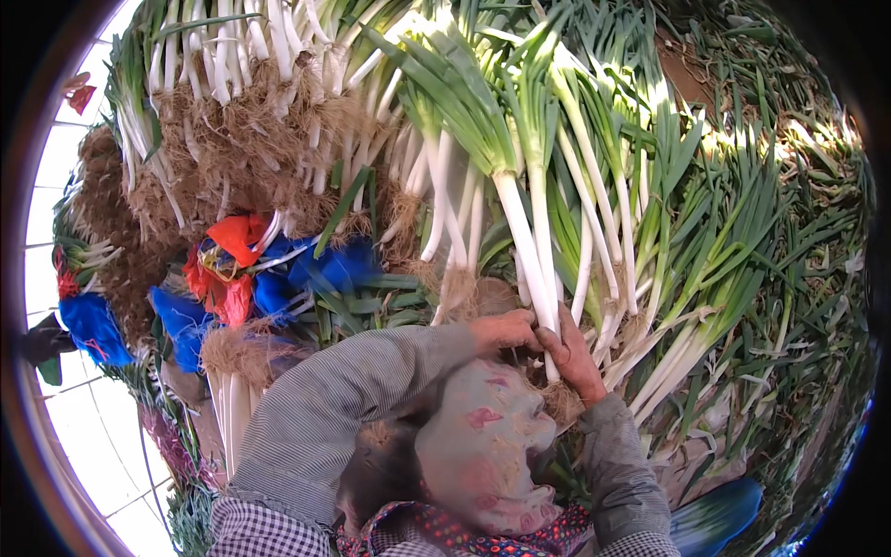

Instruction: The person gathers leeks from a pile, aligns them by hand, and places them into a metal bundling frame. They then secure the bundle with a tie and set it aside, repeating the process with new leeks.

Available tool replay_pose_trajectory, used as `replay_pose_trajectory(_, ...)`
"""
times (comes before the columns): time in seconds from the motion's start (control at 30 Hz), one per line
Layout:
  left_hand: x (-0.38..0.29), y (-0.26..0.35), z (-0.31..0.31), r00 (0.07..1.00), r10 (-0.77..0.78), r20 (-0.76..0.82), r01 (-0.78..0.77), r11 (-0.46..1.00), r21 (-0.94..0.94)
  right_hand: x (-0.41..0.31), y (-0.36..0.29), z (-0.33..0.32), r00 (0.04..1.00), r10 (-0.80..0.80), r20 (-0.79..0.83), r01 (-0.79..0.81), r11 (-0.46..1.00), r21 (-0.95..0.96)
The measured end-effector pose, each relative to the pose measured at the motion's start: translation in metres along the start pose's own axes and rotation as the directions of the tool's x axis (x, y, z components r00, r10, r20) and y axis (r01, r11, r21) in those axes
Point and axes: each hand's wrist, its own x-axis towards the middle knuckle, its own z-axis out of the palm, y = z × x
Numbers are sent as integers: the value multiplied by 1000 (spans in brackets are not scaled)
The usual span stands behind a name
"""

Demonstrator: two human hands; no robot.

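My right hand (574,355) grips the white lower shaft of a long green onion (523,244), just above its brown roots (559,400). My left hand (507,328) is curled against the same shaft from the left; its fingertips are partly hidden. The green onion leans upward, its broad green leaves spreading away from me. Beside it on the right, more green onions (592,202) with white shafts lie in a loose row. Under my forearms, a pale cloth with a pink pattern (480,438) covers my lap.
A thick heap of unpeeled green onions with matted roots (243,139) fills the upper left. Blue plastic (181,320) and red plastic (233,296) lie below it. A root-topped bundle (233,390) stands by my left sleeve. Stripped leaves (800,278) cover the ground at right.
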Motion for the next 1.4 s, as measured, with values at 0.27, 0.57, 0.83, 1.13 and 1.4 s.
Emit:
replay_pose_trajectory(0.27, -19, 31, -10, 958, -53, -282, 34, 997, -73, -29, 3, -8, 975, 223, 13, -221, 949, 225)
replay_pose_trajectory(0.57, 0, 37, -43, 853, 180, -489, -406, 819, -407, -54, -11, 6, 994, 104, -25, -105, 994, -20)
replay_pose_trajectory(0.83, -4, 28, -54, 931, 125, -343, -309, 769, -559, -83, -33, -4, 950, 306, 57, -278, 752, 598)
replay_pose_trajectory(1.13, -6, 40, -31, 933, -38, -357, -235, 688, -686, -93, -55, -15, 934, 351, 70, -314, 709, 631)
replay_pose_trajectory(1.4, 5, 25, -40, 951, 71, -302, -259, 720, -644, -88, -64, 4, 968, 238, 74, -240, 808, 539)
